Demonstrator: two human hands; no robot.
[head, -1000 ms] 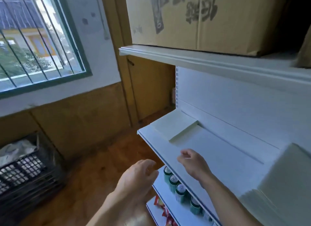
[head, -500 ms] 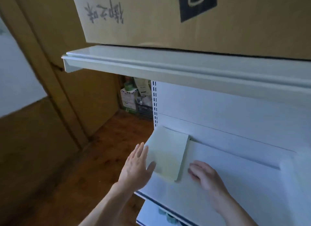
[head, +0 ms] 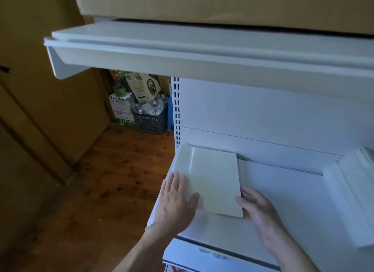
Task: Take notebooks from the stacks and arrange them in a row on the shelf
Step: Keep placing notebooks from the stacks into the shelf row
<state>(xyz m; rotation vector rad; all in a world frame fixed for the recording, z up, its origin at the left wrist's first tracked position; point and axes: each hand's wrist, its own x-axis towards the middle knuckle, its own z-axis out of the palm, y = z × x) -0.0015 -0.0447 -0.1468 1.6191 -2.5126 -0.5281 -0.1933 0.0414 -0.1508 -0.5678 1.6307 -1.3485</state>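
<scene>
A pale notebook [head: 216, 180] lay flat at the left end of the white shelf [head: 283, 190], in the lower middle of the frame, its far edge close to the back panel. The left hand [head: 176, 203] was released, fingers straight and flat on the surface just left of the notebook, the thumb touching its left edge. The right hand [head: 261, 211] met the notebook's lower right edge with thumb and fingertips; whether it was grasping the cover or only pushing against it could not be told. A stack of notebooks [head: 352, 200] sat at the right edge of the frame, well apart from the single one.

Above, an upper shelf [head: 182, 55] ran across the frame, carrying a cardboard box [head: 222, 2] along the top. A perforated upright [head: 176, 109] stood at the shelf's left rear corner. To the left, a wooden floor [head: 113, 170] stretched back to yellow-brown wall panels [head: 50, 89]. In the far corner, at centre frame, stood a black crate [head: 149, 121] holding bottles, beside printed cartons [head: 121, 109]. A lower shelf [head: 202, 253] showed at the bottom
</scene>
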